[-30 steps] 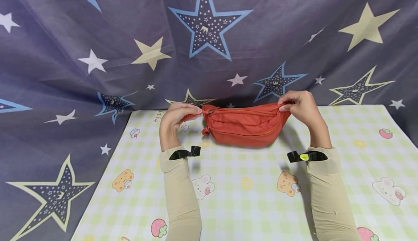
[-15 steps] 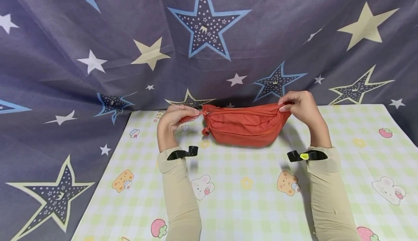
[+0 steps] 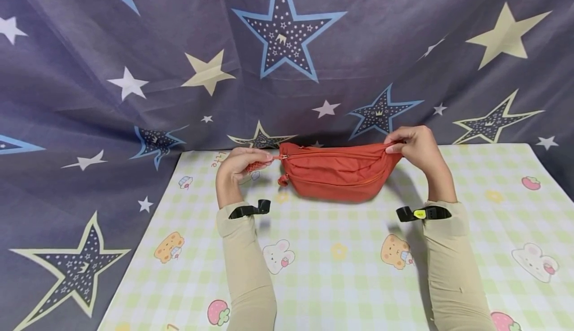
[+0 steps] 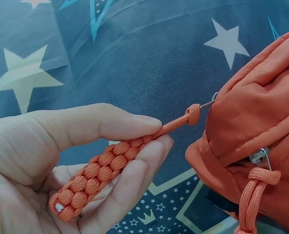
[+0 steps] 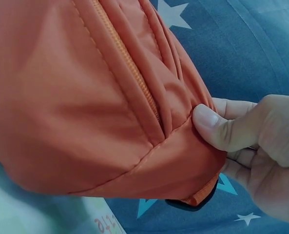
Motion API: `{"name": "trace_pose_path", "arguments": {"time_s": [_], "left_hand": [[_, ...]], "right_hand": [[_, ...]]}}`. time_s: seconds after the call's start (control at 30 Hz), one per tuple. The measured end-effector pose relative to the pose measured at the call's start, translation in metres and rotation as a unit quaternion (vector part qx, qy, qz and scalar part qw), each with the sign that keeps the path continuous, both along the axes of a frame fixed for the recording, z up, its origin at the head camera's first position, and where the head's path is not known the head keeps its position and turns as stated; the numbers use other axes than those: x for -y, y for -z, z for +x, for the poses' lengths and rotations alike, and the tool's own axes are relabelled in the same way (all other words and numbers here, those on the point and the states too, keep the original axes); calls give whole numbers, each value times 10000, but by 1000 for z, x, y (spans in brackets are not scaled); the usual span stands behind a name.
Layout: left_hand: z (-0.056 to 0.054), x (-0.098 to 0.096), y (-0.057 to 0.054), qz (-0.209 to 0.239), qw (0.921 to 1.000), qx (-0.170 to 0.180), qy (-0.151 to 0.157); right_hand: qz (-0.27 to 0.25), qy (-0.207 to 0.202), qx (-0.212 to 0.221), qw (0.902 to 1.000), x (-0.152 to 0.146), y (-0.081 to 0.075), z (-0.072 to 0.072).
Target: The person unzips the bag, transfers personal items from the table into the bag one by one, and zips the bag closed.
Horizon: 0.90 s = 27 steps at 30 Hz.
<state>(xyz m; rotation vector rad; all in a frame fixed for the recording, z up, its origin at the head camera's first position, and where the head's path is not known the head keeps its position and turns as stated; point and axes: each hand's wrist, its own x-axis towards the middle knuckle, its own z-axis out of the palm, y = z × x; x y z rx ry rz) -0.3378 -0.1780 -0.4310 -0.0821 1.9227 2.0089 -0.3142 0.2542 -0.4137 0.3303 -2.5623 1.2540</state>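
Note:
An orange-red waist bag (image 3: pixel 336 174) stands near the table's back edge, zips facing forward. My left hand (image 3: pixel 242 169) pinches a braided cord zipper pull (image 4: pixel 98 175) between thumb and fingers. The pull's cord runs taut to a metal ring at the bag's left end. A second zipper pull (image 4: pixel 254 195) hangs loose from a lower slider (image 4: pixel 259 155). At the other end, my right hand (image 3: pixel 414 146) pinches the bag's upper right corner, thumb (image 5: pixel 210 119) in front and fingers behind. In the right wrist view, the lower zip (image 5: pixel 129 63) looks shut up to that corner.
A table with a green-and-white checked cloth (image 3: pixel 332 286) printed with cartoon animals lies under both arms. Behind it hangs a dark star-printed curtain (image 3: pixel 358 47), close to the bag's back. Black camera straps (image 3: pixel 248 210) sit on both wrists.
My left hand has shifted slightly left and away from the bag's end, and more of the pull's cord shows, stretched straight. My right hand and the bag stay nearly in place.

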Motion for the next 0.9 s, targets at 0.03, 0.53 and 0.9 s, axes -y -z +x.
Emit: {"name": "trace_pose_path", "arguments": {"time_s": [0.03,0.53,0.9], "left_hand": [[-1,-1,0,-2,10000,-8,7],[-2,-16,-2,-167,9997,20,170],[-8,-39,0,-502,9985,195,31]], "right_hand": [[8,10,-3,10000,-1,0,1],[587,-158,453,9971,-5,-3,2],[833,-136,1029,9911,-3,5,-6]]}}
